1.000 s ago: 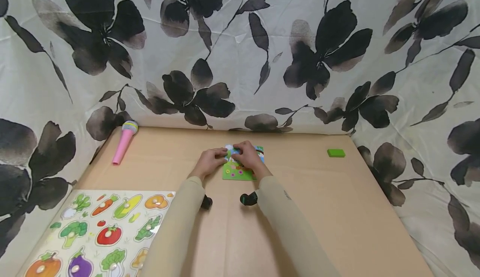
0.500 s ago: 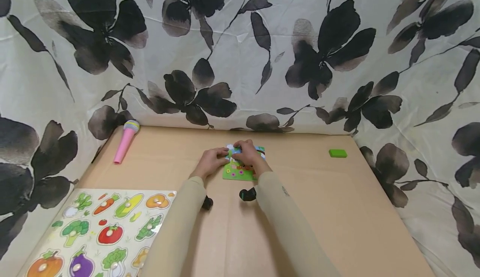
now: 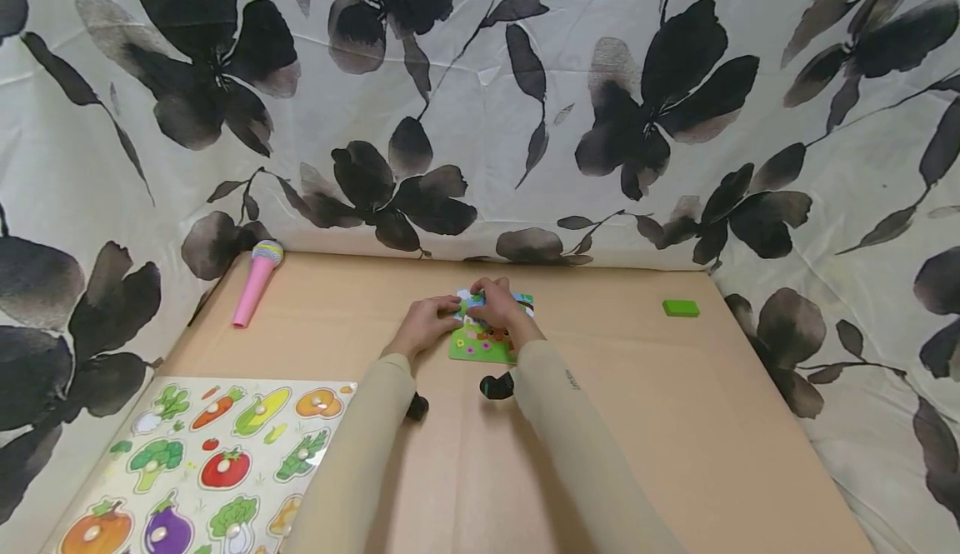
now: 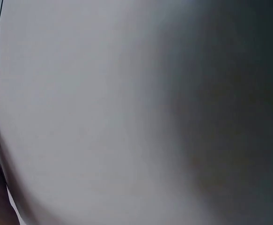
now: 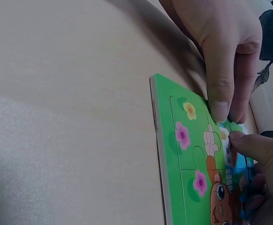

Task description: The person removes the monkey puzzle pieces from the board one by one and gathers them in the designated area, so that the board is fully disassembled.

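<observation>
A small jigsaw puzzle (image 3: 468,347) lies flat near the far edge of the table, green in front with flowers and a brown animal, blue behind. My left hand (image 3: 422,327) is at its left side; in the right wrist view its thumb and fingers (image 5: 219,103) reach straight down onto the board's edge. Over the middle of the puzzle, my right hand (image 3: 501,308) has its fingers bent and appears to pinch a blue puzzle piece (image 5: 240,161); the fingers partly hide it. In the left wrist view only a sliver of hand (image 4: 0,206) and board show.
A vegetable peg board (image 3: 191,462) covers the table's front left. Behind it lies a pink toy microphone (image 3: 255,291). One green block (image 3: 681,308) sits far right on the wooden table (image 3: 637,421). Floral fabric (image 3: 517,146) hangs along the back and sides.
The head view has shifted slightly. My right fingers move a little over the puzzle, while the left hand stays at its edge. Other objects keep their places.
</observation>
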A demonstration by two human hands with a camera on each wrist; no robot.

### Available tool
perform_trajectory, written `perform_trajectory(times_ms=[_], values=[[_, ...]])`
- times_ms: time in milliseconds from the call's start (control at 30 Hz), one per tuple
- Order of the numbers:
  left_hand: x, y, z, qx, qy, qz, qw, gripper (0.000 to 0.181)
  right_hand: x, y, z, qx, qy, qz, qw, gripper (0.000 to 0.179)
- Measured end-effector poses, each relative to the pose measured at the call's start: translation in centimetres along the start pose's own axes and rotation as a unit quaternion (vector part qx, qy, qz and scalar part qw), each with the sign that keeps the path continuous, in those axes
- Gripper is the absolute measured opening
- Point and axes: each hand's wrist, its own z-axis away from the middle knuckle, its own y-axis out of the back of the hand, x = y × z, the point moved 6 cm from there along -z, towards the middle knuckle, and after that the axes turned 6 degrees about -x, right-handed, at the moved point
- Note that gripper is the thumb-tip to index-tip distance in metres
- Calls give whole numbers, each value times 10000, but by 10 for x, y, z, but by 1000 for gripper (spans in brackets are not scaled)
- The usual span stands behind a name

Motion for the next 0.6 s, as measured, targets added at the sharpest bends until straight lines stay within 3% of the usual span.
perform_trajectory(times_ms=[600], values=[[1, 0, 0, -40, -74, -163, 9998, 38, 0, 2, -2, 889, 733, -112, 9933, 21]])
